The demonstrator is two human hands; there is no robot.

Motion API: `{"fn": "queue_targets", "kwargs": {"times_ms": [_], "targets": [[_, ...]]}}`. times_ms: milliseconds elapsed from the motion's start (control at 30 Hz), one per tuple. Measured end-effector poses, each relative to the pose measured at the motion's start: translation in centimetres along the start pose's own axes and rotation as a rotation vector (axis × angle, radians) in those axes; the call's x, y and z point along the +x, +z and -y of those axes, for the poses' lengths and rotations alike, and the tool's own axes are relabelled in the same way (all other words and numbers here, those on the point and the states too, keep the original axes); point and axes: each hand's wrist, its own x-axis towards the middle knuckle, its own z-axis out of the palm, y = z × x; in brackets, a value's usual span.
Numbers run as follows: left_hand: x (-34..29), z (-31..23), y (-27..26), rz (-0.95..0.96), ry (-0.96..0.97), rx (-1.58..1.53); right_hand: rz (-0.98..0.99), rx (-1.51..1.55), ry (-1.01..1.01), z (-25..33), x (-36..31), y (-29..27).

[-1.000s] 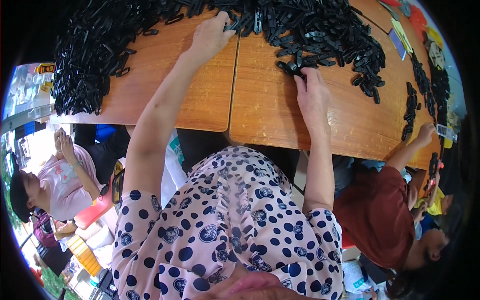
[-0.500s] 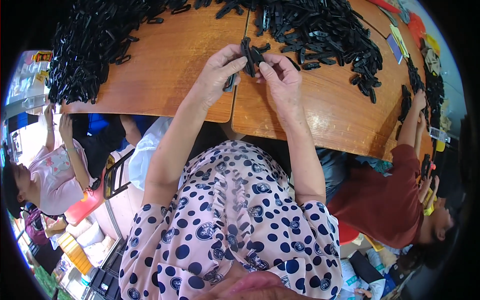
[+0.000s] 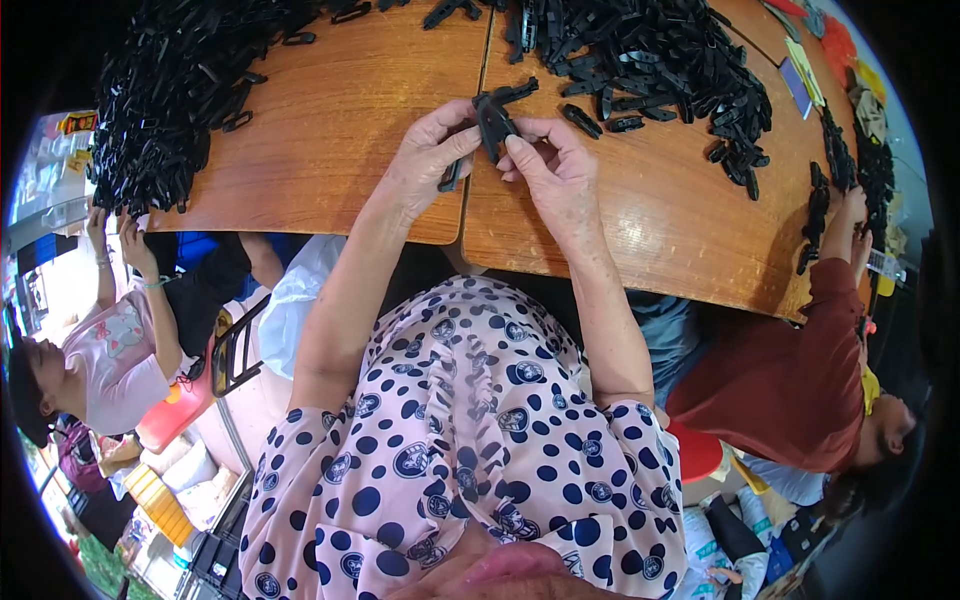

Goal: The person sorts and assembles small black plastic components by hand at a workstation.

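Between my two hands, over the near part of the table, is a long black plastic piece (image 3: 493, 122), with a narrow arm sticking out toward the upper right. My left hand (image 3: 430, 152) is closed on its left side, thumb and fingers pinching. A second slim black part (image 3: 450, 177) shows under that palm, partly hidden by it. On the other side, my right hand (image 3: 556, 172) pinches the lower end of the piece between thumb and fingertips. How the parts join cannot be made out.
A large heap of black plastic pieces (image 3: 155, 120) covers the table's left side; another heap (image 3: 640, 65) lies at the far right. Two loose pieces (image 3: 625, 124) lie near my right hand. The wooden table (image 3: 660, 220) has a seam. Co-workers sit left (image 3: 120, 340) and right (image 3: 770, 370).
The black piece has turned in my fingers, its narrow arm now angled to the upper right. My right fingers have shifted lower along it. The co-worker on the right has shifted position.
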Motion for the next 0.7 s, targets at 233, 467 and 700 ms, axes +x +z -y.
{"fn": "queue_targets", "kwargs": {"times_ms": [233, 467, 700], "targets": [[-0.3, -0.9, 2.2, -0.163, 0.02, 0.465, -0.066, -0.636, -0.49, -1.0, 0.2, -0.4], [-1.3, 0.0, 3.1, -0.228, 0.042, 0.301, -0.093, -0.711, -0.552, -1.4, -0.1, 0.2], [-1.1, 0.0, 3.1, -0.175, 0.065, 0.239, -0.101, -0.812, -0.565, -2.3, -0.1, 0.4]]}}
